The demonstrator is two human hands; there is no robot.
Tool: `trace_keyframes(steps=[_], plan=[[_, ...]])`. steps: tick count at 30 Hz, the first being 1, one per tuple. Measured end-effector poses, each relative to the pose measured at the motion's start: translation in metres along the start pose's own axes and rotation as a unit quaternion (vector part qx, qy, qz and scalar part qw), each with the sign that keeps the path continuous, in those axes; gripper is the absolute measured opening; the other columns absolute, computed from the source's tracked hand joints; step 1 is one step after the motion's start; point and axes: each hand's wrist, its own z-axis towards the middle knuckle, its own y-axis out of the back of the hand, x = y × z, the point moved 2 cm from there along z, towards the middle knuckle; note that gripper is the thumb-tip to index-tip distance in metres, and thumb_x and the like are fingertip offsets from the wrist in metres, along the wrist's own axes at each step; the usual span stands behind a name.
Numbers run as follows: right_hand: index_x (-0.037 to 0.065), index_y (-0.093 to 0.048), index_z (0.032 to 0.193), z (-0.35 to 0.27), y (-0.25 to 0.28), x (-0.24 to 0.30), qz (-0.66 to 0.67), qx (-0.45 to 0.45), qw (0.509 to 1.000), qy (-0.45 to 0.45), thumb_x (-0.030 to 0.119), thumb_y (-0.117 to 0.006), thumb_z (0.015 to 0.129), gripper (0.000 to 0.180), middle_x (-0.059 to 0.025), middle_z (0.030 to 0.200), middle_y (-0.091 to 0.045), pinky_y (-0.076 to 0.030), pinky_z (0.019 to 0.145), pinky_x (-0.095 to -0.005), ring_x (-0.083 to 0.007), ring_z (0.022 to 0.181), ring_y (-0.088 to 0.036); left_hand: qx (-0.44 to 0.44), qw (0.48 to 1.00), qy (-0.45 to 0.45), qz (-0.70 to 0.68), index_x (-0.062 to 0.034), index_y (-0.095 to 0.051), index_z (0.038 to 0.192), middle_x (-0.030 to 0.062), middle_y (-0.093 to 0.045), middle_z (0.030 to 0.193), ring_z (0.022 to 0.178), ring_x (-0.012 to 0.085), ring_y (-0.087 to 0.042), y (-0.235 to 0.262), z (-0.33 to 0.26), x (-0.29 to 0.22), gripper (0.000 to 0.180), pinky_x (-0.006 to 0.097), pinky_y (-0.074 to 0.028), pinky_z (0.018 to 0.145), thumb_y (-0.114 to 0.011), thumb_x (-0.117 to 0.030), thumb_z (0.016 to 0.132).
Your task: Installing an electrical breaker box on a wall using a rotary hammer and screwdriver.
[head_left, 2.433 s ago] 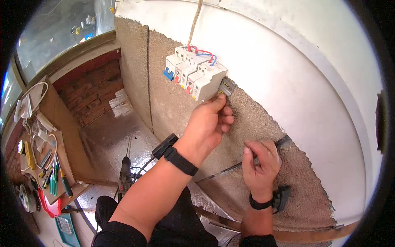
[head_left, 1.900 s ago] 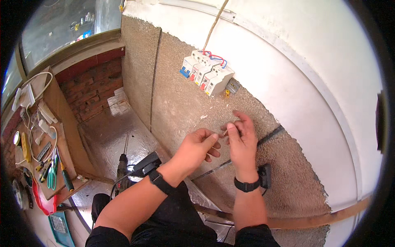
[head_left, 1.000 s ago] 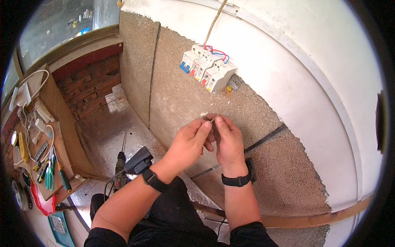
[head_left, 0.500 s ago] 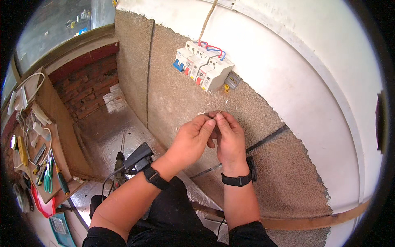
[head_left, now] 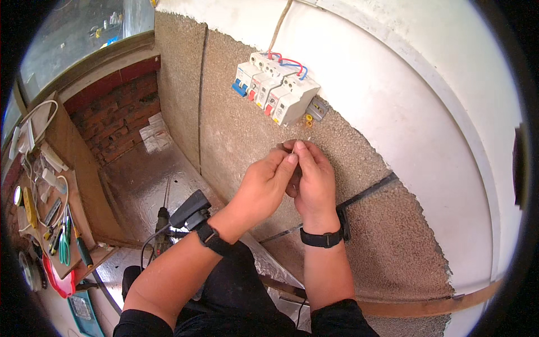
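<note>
Below the white circuit breakers point(head_left: 275, 90) on the wall point(head_left: 230, 123), the left hand point(head_left: 263, 181) and right hand point(head_left: 316, 182) are meeting, their fingers point(head_left: 289, 160) pinching what seems a thin pale piece point(head_left: 292, 151) between them.

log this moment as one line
left hand: pinching thin pale piece; right hand: pinching same piece; breaker row: on wall beyond hands; grey rail: exposed at row's right end

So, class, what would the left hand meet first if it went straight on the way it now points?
Most likely the right hand: the left hand points up and to the right, and the other lies just across that line. Whether the two already touch is hard to tell.
</note>
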Motion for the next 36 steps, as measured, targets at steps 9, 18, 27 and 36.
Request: trace_keyframes(steps=[9, 18, 27, 36], plan=[[0.007, -0.065, 0.099, 0.012, -0.005, -0.003, 0.066, -0.031, 0.997, 0.017, 0.029, -0.056, 0.098, 0.025, 0.0017, 0.071, -0.059, -0.029, 0.038, -0.0223, -0.0060, 0.047, -0.044, -0.052, 0.992, -0.079, 0.084, -0.0009, -0.060, 0.106, -0.0020, -0.056, 0.076, 0.064, 0.0052, -0.050, 0.000, 0.010, -0.012, 0.030, 0.022, -0.043, 0.054, -0.046, -0.028, 0.105], [0.007, -0.064, 0.097, 0.014, -0.009, -0.001, 0.077, -0.044, 0.996, 0.008, 0.029, -0.056, 0.098, 0.024, 0.0018, 0.070, -0.058, -0.030, 0.039, -0.0226, -0.0066, 0.048, -0.044, -0.083, 0.992, -0.078, 0.046, 0.0006, -0.060, 0.101, 0.0106, -0.061, 0.076, 0.068, 0.0124, -0.055, 0.002, 0.016, -0.009, 0.026, 0.030, -0.047, 0.061, -0.050, -0.023, 0.103], [0.004, -0.063, 0.106, 0.023, -0.014, -0.003, 0.124, -0.021, 0.991, 0.043, 0.027, -0.054, 0.099, 0.026, -0.0019, 0.090, -0.062, -0.044, 0.055, -0.0235, -0.0104, 0.074, -0.058, -0.102, 0.989, -0.089, 0.067, 0.0008, -0.060, 0.100, 0.0138, -0.061, 0.075, 0.068, 0.0163, -0.057, 0.005, 0.024, -0.010, 0.025, 0.032, -0.047, 0.063, -0.051, -0.023, 0.102], [0.003, -0.063, 0.107, 0.030, -0.005, -0.007, 0.198, 0.001, 0.980, 0.031, 0.023, -0.052, 0.102, 0.024, -0.0065, 0.100, -0.066, -0.052, 0.081, -0.0295, -0.0154, 0.090, -0.063, -0.127, 0.978, -0.083, 0.143, 0.0018, -0.060, 0.108, -0.0008, -0.059, 0.081, 0.073, 0.0058, -0.050, -0.005, 0.029, -0.013, 0.030, 0.025, -0.045, 0.061, -0.050, -0.026, 0.104]])
